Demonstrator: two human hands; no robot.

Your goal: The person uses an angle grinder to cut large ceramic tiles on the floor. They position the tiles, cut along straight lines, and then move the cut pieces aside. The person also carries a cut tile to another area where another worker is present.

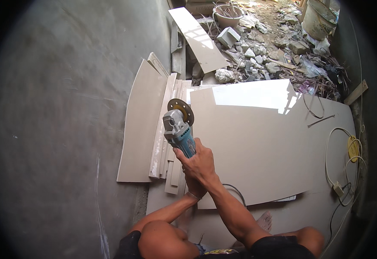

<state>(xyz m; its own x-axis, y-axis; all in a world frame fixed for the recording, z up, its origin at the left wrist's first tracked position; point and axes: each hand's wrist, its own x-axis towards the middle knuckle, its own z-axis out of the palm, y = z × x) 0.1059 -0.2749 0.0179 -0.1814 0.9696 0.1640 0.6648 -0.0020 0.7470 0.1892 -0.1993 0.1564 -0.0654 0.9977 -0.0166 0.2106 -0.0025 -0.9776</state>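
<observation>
My right hand is closed around the teal body of an angle grinder, its thumb along the left side. The tool's silver head points away from me and carries a round, brownish cutting disc with holes near its rim. Below and partly behind the right wrist, my left hand is closed at the rear end of the grinder. Most of its fingers are hidden. The disc is over a stack of narrow pale board strips; I cannot tell whether it touches them.
A large pale board lies to the right, with a curved board leaning on the grey wall at left. A cable coils at far right. Rubble, a pot and a bucket stand beyond.
</observation>
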